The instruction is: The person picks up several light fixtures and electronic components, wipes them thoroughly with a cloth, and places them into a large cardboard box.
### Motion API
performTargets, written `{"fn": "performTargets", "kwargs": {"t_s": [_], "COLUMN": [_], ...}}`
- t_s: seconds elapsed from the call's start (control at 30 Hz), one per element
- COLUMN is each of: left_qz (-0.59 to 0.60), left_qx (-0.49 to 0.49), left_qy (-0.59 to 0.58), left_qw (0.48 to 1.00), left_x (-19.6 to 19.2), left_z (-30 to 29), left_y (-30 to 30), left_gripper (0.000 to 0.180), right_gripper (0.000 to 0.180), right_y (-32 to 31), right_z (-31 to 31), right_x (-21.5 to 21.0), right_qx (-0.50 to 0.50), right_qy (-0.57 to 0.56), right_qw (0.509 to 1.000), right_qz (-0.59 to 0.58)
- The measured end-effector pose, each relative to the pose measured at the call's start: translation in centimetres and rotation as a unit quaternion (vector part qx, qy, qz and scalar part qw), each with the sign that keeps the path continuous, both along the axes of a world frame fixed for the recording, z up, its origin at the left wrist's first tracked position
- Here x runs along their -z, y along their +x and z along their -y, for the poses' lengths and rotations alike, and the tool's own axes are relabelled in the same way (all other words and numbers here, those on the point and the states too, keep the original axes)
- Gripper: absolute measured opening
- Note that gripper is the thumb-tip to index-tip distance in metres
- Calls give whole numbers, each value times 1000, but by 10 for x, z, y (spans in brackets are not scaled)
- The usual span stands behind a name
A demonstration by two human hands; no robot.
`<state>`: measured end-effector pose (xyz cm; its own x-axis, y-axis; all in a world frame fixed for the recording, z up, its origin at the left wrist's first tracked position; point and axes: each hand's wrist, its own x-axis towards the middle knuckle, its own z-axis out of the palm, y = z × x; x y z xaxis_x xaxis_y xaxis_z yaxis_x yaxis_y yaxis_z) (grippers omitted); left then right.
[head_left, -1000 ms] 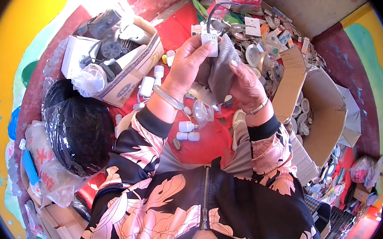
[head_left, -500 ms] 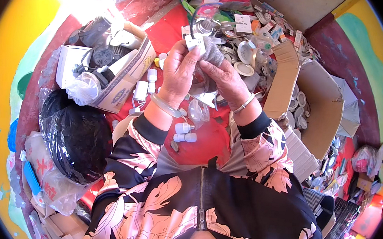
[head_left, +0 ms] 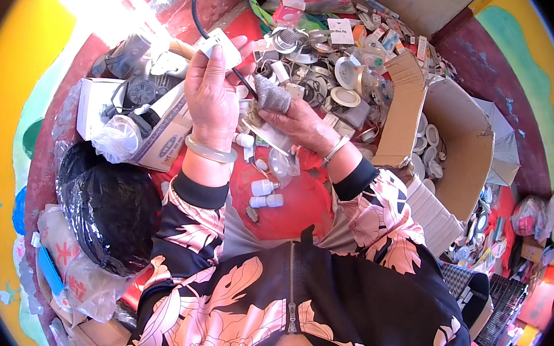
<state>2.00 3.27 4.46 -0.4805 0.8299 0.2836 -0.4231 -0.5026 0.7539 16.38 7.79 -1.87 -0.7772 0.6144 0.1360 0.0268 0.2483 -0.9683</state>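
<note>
My left hand (head_left: 212,100) is raised and holds a small white box-shaped electrical part (head_left: 222,47), thumb across its face. A dark cable (head_left: 197,13) curves up from its far end, and another piece of dark cable runs from it toward the cloth. My right hand (head_left: 303,123) pinches a grey cloth (head_left: 272,95), which meets that cable's end. Just below the cloth, a white round lamp rim (head_left: 269,137) shows tilted; whether it touches my right hand I cannot tell. White bulbs (head_left: 263,188) lie nearer to me on red fabric.
Several round lamp fittings (head_left: 345,97) pile up ahead. At right stands an opened cardboard box (head_left: 469,148) with white discs inside. Another carton (head_left: 168,137) at left holds dark and white appliances. A black plastic bag (head_left: 110,207) bulges nearer on the left.
My hands have drawn apart. The left moved left with the white electrical part, and the right moved slightly down and left with the grey cloth, baring the cable between them.
</note>
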Motion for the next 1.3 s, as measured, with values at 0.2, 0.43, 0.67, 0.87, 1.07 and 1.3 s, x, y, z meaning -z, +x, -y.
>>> {"fn": "performTargets", "kwargs": {"t_s": [0.2,0.43,0.67,0.87,1.07,1.3], "left_qz": [6,-174,-161,-122,-40,38], "left_qx": [35,33,-3,-58,-45,1], "left_qy": [-11,-30,-10,-13,-16,-8], "left_qw": [999,984,987,991,998,999], "left_x": [12,28,30,18,8,6], "left_z": [-6,-3,-3,-7,-5,-12], "left_y": [5,34,35,14,5,-5], "left_gripper": [26,24,24,27,24,26], "right_gripper": [32,34,38,28,27,25], "right_y": [3,13,11,2,0,6], "right_z": [2,8,2,5,2,4], "right_x": [1,-27,-30,-14,-9,-6], "right_qx": [2,54,61,-2,-11,34], "right_qy": [-30,-240,-142,-112,-42,-112], "right_qw": [999,953,983,991,999,993], "right_qz": [16,-180,-100,-78,4,-3]}}
